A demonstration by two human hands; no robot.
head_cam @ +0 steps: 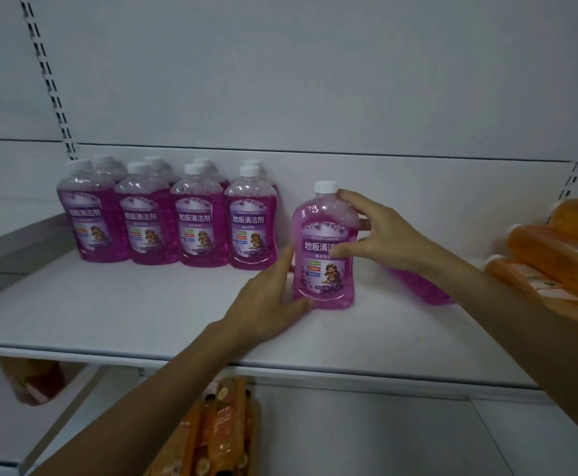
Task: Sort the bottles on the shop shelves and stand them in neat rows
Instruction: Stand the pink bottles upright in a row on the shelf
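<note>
- The held bottle (325, 280) is purple with a white cap. It stands up on the white shelf (109, 314), just right of the rows and a bit nearer the front edge.
- The right hand (380, 231) holds it up high. Its fingers are by the cap and its thumb lies across the label.
- The left hand (267, 304) holds it low on the left side, with the thumb at the bottom.
- The rows (164, 218) are at the back left. There are eight purple bottles, four in front and four behind, all standing close together.
- A lying bottle (421, 286), purple too, is on its side behind the right arm, partly hidden.
- Orange bottles (555, 249) lie in a pile at the right end of the shelf.
- More orange ones (219, 431) are on the lower shelf (383, 434).
</note>
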